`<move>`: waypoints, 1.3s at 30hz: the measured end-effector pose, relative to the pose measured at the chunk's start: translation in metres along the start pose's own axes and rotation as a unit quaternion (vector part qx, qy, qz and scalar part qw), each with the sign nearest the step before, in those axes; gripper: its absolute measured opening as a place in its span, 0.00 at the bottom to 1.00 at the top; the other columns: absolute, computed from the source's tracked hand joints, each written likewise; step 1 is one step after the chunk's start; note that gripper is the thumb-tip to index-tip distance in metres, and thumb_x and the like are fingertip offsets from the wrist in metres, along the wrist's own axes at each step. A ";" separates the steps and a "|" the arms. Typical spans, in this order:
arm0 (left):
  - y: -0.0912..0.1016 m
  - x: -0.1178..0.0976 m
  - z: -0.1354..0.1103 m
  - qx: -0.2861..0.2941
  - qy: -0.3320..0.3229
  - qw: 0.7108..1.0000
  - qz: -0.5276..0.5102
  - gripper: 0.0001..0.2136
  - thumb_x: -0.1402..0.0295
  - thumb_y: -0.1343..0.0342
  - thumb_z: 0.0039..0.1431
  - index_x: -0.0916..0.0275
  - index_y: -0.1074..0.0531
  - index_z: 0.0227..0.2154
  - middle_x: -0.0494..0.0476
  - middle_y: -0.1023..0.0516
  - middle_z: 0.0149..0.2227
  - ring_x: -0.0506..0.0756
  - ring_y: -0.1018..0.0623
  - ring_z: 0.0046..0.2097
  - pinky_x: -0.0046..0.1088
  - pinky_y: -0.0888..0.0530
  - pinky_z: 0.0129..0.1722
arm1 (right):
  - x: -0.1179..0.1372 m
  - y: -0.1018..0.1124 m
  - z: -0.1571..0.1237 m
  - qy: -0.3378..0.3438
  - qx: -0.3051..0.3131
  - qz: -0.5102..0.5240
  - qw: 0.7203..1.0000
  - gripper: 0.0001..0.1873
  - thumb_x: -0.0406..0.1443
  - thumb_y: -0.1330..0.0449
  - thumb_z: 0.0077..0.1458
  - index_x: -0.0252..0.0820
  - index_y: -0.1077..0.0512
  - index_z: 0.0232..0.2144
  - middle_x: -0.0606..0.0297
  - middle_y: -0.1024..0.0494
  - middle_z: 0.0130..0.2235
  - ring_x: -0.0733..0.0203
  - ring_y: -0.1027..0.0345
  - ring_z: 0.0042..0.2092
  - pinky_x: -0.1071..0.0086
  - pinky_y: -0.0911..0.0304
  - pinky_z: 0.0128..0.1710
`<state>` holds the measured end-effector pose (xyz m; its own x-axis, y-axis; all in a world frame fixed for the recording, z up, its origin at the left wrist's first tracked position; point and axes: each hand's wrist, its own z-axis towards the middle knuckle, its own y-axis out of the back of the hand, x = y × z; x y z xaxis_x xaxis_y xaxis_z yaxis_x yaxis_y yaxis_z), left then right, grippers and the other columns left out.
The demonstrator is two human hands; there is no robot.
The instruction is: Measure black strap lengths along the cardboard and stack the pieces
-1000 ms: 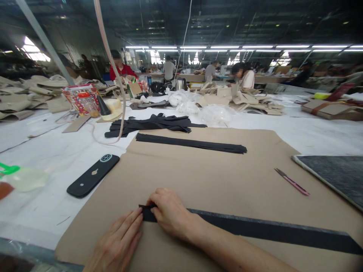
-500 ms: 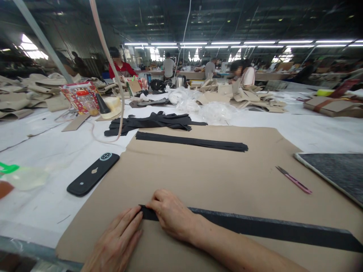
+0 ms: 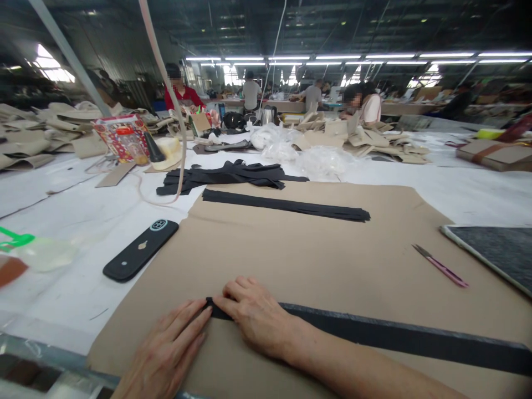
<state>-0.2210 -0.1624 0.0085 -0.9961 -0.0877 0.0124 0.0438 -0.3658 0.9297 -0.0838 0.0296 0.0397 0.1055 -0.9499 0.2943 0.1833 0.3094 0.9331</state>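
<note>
Black strip is lying flat along the near side of the brown cardboard, and we are seeing its left end under the right hand. That hand's fingers are bunched together, pinching down on the end. The left hand is lying flat (fingers straight and close together), its tips touching the same end. A pink cutter is lying well apart, on the right.

Black strip on tan cardboard; pink cutter.
</note>
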 end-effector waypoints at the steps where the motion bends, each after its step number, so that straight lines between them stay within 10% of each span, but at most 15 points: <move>1: 0.001 0.000 0.001 -0.003 0.001 1.000 0.001 0.22 0.65 0.49 0.60 0.52 0.37 0.57 0.50 0.30 0.56 0.54 0.29 0.55 0.27 0.32 0.55 | 0.000 0.000 0.000 0.002 0.002 -0.005 1.000 0.14 0.31 0.51 0.63 0.44 0.35 0.49 0.63 0.32 0.40 0.59 0.43 0.41 0.65 0.46 0.40; 39: 0.008 0.004 0.035 0.070 -0.045 0.997 -0.001 0.19 0.70 0.55 0.63 0.52 0.38 0.56 0.49 0.25 0.45 0.52 0.28 0.47 0.29 0.34 0.47 | -0.022 0.011 -0.026 0.093 -0.011 -0.090 0.992 0.08 0.32 0.51 0.64 0.36 0.33 0.35 0.62 0.33 0.35 0.60 0.43 0.38 0.68 0.45 0.38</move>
<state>-0.2270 -0.1327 0.0286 -0.9993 -0.0013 0.0383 0.0375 -0.2333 0.9717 -0.0591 0.0549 0.0382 0.2463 -0.9661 0.0777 0.2372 0.1378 0.9616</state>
